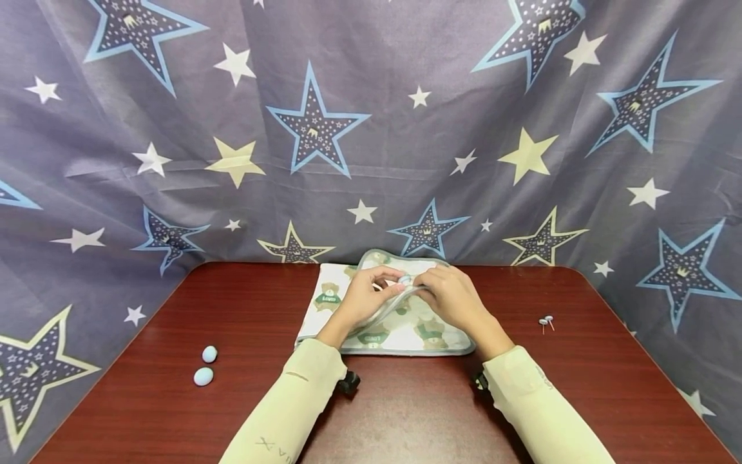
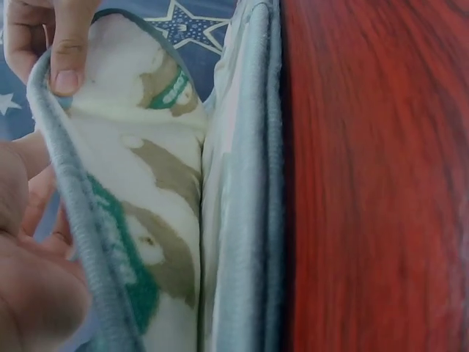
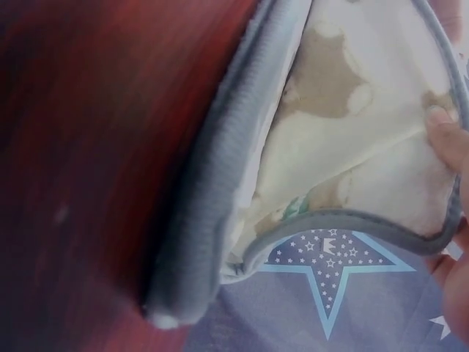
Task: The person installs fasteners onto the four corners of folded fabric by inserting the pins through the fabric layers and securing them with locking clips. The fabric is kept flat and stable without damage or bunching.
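Note:
A folded baby blanket point(image 1: 400, 322), white with brown bears and grey-blue piping, lies at the table's far middle, its upper layer lifted between both hands. My left hand point(image 1: 362, 296) pinches a small pale blue, egg-shaped piece point(image 1: 404, 280) at the raised edge. My right hand point(image 1: 449, 293) grips that edge just beside it; in the right wrist view its thumb point(image 3: 443, 132) presses on the printed cloth. The left wrist view shows the left hand point(image 2: 37, 271) behind the piping, its fingertips partly hidden. Whether a pin passes through the cloth cannot be seen.
Two pale blue egg-shaped pieces point(image 1: 203, 376) lie at the left of the dark red table point(image 1: 406, 412). Two pins with pale blue heads point(image 1: 543, 321) lie at the right. A star-printed curtain point(image 1: 371, 129) hangs right behind the table.

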A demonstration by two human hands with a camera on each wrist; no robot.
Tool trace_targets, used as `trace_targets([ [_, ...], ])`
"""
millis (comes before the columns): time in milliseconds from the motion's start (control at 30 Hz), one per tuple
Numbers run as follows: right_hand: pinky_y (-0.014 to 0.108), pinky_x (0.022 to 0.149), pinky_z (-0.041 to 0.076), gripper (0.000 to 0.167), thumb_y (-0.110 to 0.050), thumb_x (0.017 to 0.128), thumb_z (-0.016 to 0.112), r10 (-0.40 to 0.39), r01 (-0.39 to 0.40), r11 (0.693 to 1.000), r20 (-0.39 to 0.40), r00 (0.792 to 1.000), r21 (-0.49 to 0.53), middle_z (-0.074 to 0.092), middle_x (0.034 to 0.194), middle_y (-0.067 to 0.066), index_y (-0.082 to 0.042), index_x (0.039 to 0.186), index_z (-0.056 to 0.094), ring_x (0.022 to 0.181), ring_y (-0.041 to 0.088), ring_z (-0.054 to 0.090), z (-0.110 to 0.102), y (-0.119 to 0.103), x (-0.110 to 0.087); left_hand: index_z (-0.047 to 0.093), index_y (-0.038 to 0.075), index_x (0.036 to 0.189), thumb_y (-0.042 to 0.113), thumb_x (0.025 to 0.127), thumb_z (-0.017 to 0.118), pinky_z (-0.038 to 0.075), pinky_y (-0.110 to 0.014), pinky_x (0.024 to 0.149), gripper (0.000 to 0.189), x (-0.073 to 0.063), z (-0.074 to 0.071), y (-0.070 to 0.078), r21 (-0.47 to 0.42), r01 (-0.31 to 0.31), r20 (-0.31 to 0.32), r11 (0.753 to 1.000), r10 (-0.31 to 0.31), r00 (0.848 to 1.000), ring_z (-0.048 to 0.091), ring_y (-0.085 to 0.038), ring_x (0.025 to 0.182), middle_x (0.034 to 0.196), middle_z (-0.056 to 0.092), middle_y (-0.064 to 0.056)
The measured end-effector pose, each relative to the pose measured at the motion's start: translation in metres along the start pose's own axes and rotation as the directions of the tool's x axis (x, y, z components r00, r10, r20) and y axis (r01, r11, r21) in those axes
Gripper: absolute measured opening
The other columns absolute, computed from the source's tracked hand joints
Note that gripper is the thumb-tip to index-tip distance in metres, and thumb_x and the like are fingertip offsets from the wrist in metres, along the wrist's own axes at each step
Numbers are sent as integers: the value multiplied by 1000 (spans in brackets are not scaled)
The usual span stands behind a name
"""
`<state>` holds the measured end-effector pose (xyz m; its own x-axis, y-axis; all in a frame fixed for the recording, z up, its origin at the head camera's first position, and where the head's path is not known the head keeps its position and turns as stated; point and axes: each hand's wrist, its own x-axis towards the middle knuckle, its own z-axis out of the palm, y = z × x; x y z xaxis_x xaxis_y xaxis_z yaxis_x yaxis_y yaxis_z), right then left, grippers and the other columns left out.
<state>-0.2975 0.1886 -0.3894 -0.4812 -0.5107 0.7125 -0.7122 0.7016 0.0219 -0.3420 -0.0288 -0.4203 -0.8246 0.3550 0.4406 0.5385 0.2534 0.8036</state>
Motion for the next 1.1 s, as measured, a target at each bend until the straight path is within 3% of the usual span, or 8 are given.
trace_targets([
  [267,38,77,53,15,-14,81,86,-42,42,999,12,999,14,71,84,-1,-12,89,73,80,19,66,-2,3,2,73,12,112,27,98,72,53,-30,77,20,-3,-6,4,48,13,32,999,-15,999,65,-14,82,101,75,0],
  [467,38,78,53,15,-15,81,86,-28,27,999,39,999,30,71,85,-2,-13,89,74,81,18,66,-6,4,3,66,12,105,36,87,82,53,-29,67,35,-12,-10,17,166,-22,87,986,8,996,63,-15,72,85,66,1],
  [567,38,78,53,14,-16,83,86,-18,15,999,66,998,35,71,86,-3,-13,90,74,81,18,66,-8,4,3,64,15,104,38,84,85,51,-27,64,37,-16,-10,23,273,-61,132,960,25,991,61,-10,68,82,62,3],
  [667,37,77,53,12,-18,84,85,-4,0,999,98,995,32,71,87,-4,-14,90,75,81,17,66,-10,5,3,68,18,103,36,90,80,49,-24,62,26,-18,-8,28,362,-121,196,924,51,979,57,-4,63,79,62,8],
  [767,36,75,53,11,-20,86,84,14,-19,999,141,990,32,72,88,-5,-15,91,75,82,16,67,-12,6,2,72,17,102,30,95,74,49,-24,60,15,-17,-6,33,395,-178,243,901,85,966,56,-1,60,75,63,12],
  [900,36,73,53,10,-21,87,83,56,-66,997,223,973,40,73,91,-5,-16,93,76,82,15,68,-19,9,2,73,19,97,28,98,71,48,-25,61,10,-15,-5,35,412,-188,263,892,81,961,56,0,61,75,63,14],
  [1100,36,67,49,11,-29,91,79,178,-205,978,352,919,40,70,87,-10,-19,94,74,73,10,60,-30,20,0,74,18,93,24,98,70,48,-26,61,9,2,-11,27,365,-113,258,924,16,966,57,-5,62,76,65,10],
])
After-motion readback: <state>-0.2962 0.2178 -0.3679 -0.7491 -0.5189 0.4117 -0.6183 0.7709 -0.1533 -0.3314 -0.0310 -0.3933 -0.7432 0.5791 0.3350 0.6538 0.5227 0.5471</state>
